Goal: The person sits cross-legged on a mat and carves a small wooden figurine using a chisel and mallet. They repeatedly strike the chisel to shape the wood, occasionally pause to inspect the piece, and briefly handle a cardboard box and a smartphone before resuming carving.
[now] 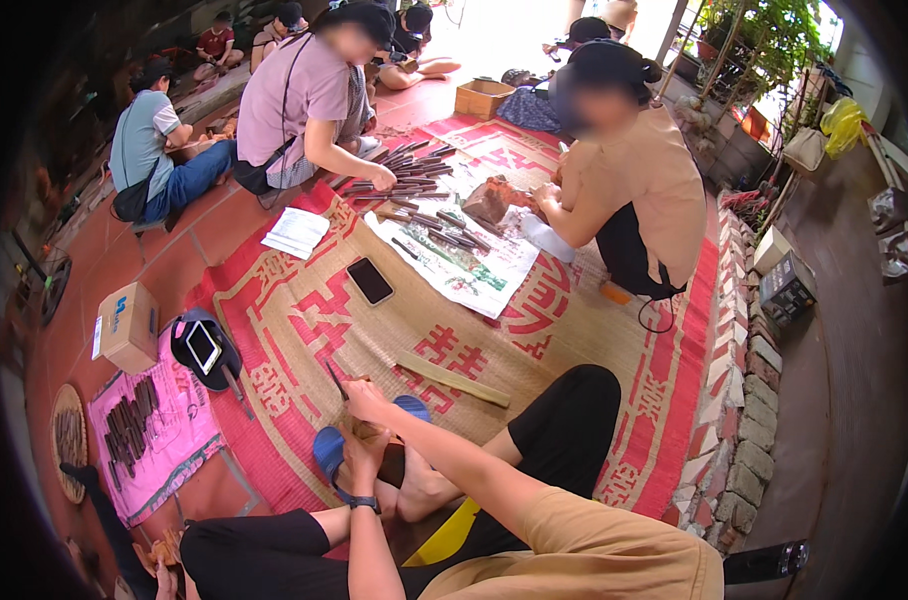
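Note:
My right hand (367,402) is closed in front of my crossed legs. A thin dark knife (336,381) sticks out of it, pointing up and to the left. Just below, my left hand (362,452), with a dark watch (365,502) on its wrist, is closed close to the right one; what its fingers hold is hidden. Around both hands are blue sandals (328,452) and my bare foot (426,490). A flat pale wooden strip (454,381) lies on the red and tan mat (304,400) beyond my hands.
A phone (370,281) and printed sheets (499,290) with dark sticks (404,172) lie ahead. Two people crouch there. At left are a cardboard box (129,328), a cap holding a white phone (203,346), and more sticks on a pink sheet (174,430). A brick edging (759,420) runs along the right.

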